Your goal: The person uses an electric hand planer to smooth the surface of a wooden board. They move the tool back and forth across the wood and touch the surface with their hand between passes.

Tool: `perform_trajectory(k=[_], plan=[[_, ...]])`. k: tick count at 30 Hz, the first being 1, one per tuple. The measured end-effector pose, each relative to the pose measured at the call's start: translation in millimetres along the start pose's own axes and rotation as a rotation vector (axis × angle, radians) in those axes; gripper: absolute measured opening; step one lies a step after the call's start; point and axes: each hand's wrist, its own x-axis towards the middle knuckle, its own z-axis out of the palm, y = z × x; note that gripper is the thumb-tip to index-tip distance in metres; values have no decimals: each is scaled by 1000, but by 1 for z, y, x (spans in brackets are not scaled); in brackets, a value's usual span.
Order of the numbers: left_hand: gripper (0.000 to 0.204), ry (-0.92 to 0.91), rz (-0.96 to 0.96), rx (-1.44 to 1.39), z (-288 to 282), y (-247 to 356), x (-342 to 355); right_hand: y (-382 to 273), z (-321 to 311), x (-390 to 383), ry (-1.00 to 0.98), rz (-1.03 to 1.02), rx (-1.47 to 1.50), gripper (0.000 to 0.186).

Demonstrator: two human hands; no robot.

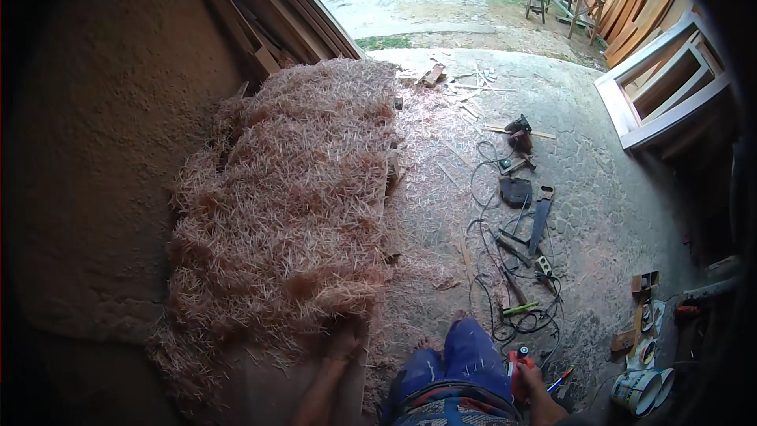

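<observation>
A thick layer of pale reddish wood shavings (292, 181) covers a long wooden workbench (268, 390) on my left. My left hand (344, 345) reaches down into the near edge of the shavings, beside a bare strip of board. Shadow and shavings hide its fingers. At my right side, next to my knee, my right hand (533, 381) is closed around a red power tool (516, 371) with a black round knob on top. Most of the tool's underside is out of sight.
On the concrete floor to the right lie a handsaw (541, 221), hammers (512, 246), a dark power tool (519, 134) and tangled black cables (544, 312). White buckets (637, 390) stand at the lower right. A wooden frame (666, 83) leans at the right, and a wall (95, 150) borders the bench.
</observation>
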Motion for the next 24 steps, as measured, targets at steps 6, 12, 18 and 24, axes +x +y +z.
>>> perform_trajectory(k=[6, 12, 18, 24], plan=[[58, -74, -146, -18, 36, -67, 162, -103, 16, 74, -87, 59, 87, 54], [56, -198, -317, 47, 36, -118, 267, -205, 51, 177, 54, -178, -130, 67], [55, -310, -388, -3, 53, -139, 356, -303, 55, 274, 178, -241, -101, 61], [53, -369, -480, -12, 75, -158, 431, -456, 67, 330, 8, -126, 531, 39]])
